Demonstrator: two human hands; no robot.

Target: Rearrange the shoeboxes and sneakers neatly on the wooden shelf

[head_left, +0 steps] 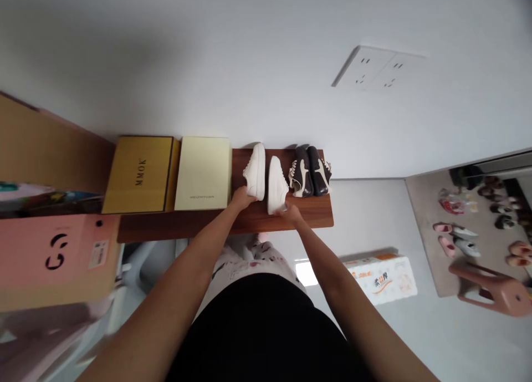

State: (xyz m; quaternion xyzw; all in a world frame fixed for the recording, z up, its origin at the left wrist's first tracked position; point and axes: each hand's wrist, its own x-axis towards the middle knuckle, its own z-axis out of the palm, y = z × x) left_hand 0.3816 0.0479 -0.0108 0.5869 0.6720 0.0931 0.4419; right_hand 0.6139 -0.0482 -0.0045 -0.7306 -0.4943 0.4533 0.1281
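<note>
Two white sneakers stand side by side on a dark wooden shelf (299, 218). My left hand (241, 198) is closed on the near end of the left white sneaker (256, 171); part of its fingers is hidden behind the shoe. At the near end of the right white sneaker (276, 182), my right hand (291, 212) grips it low down, with its fingertips partly out of sight. Just right of it rests a pair of dark sneakers (303, 174) with cream trim and laces. A pale yellow shoebox (203, 171) lies left of the white shoes.
A gold box (139, 174) sits at the shelf's left, near a pink box (62, 249). The white wall with a socket panel (380, 69) rises behind. On the floor at right are a white package (384, 279), a pink stool (492, 288) and several shoes.
</note>
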